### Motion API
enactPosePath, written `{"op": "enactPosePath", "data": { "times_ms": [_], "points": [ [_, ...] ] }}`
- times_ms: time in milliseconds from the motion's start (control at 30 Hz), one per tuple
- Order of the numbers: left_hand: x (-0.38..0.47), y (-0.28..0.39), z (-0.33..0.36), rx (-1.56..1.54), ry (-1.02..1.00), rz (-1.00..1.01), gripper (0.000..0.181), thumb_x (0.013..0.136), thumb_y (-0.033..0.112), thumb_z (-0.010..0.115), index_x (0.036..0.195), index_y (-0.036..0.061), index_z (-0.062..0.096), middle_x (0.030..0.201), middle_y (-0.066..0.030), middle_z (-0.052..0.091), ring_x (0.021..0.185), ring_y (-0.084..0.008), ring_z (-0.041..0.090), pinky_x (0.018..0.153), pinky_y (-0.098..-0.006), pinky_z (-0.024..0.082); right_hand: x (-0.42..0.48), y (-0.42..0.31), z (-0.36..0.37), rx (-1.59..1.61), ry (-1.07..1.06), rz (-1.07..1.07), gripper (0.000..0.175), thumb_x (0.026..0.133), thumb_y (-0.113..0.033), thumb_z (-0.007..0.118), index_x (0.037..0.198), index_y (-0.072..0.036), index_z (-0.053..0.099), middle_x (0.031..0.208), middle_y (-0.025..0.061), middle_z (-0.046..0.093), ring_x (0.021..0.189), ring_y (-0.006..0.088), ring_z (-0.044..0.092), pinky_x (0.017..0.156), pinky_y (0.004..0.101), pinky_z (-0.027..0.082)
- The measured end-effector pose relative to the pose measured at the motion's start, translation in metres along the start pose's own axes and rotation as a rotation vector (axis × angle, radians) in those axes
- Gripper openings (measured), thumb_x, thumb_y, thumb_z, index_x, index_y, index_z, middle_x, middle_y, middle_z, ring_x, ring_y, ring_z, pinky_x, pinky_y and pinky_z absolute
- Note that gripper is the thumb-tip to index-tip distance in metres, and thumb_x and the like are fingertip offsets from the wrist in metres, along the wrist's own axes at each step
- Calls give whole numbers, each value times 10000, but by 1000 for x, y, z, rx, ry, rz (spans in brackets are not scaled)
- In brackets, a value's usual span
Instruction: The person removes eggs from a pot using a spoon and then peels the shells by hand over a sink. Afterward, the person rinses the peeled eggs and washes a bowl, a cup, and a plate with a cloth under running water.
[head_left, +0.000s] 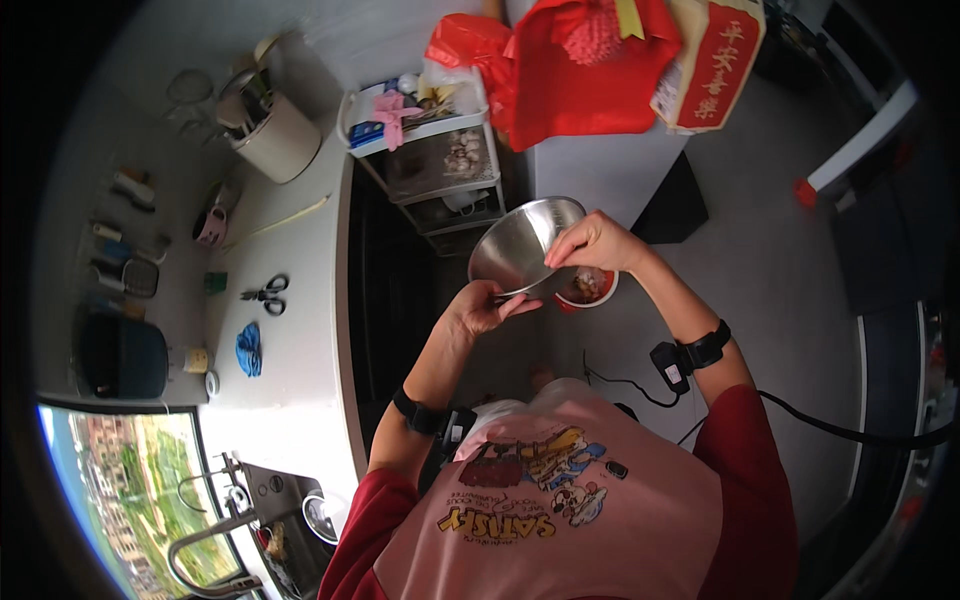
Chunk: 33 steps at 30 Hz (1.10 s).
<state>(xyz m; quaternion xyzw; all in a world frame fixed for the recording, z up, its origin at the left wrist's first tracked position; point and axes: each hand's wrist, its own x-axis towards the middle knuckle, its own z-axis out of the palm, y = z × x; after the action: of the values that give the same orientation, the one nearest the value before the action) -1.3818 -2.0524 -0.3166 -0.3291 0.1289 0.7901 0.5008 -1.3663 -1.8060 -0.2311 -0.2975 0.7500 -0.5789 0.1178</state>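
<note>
A stainless steel mixing bowl hangs tilted in front of me, its opening turned partly to the right. My left hand grips its near rim, thumb on the inside and fingers spread beneath. At the right side of the bowl, my right hand has its fingers bent and bunched, with the tips over the opening near the rim. Whether anything is pinched between those fingertips is hidden. Below the right hand, on the floor, a red and white waste bin holds scraps, partly covered by the bowl and hand.
The white counter on the left bears scissors, a crumpled blue cloth and a utensil crock. A white rolling cart stands beyond the bowl. Red bags lie on a table. Black cable trails from my right side.
</note>
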Motion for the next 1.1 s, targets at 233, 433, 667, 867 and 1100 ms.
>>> {"op": "enactPosePath", "data": {
  "times_ms": [233, 433, 667, 867, 1100],
  "points": [
    [16, 0, 19, 241, 74, 145, 482, 850, 0, 275, 1320, -90, 217, 1302, -320, 319, 1137, -597, 353, 784, -495, 553, -27, 20, -57, 104, 434, 18, 87, 758, 65, 641, 835, 40, 674, 862, 96, 684, 788, 129, 638, 726, 234, 510],
    [-10, -1, -11, 360, 42, 350, 491, 826, -40, 292, 1298, -142, 204, 1262, -328, 352, 1086, -532, 455, 794, -460, 564, -42, 73, -95, -552, 698, 170, 112, 751, -14, 671, 852, 32, 657, 825, 89, 672, 702, 138, 636, 643, 240, 496],
    [-107, -17, -55, 466, 382, 764, 289, 743, -40, 475, 1016, -125, 518, 949, -193, 596, 834, -274, 627, 641, -333, 588, -36, 152, -110, -719, 747, 261, 103, 778, -45, 604, 856, -14, 664, 792, 137, 660, 728, 274, 647, 652, 319, 497],
    [-203, -34, -108, 257, 593, 1080, 301, 729, 9, 480, 998, -110, 547, 920, -196, 617, 831, -305, 638, 696, -385, 582, -27, 191, -127, -969, 665, 423, 44, 721, -47, 572, 734, -16, 602, 703, 188, 572, 663, 382, 562, 576, 384, 450],
    [-272, -62, -152, -51, 563, 1388, 339, 694, -70, 396, 993, -226, 436, 1065, -285, 527, 1056, -432, 518, 954, -571, 441, -20, 243, -136, -917, 725, 269, 132, 687, 2, 557, 756, -47, 658, 743, 190, 614, 690, 354, 604, 619, 388, 477]
  ]
}}
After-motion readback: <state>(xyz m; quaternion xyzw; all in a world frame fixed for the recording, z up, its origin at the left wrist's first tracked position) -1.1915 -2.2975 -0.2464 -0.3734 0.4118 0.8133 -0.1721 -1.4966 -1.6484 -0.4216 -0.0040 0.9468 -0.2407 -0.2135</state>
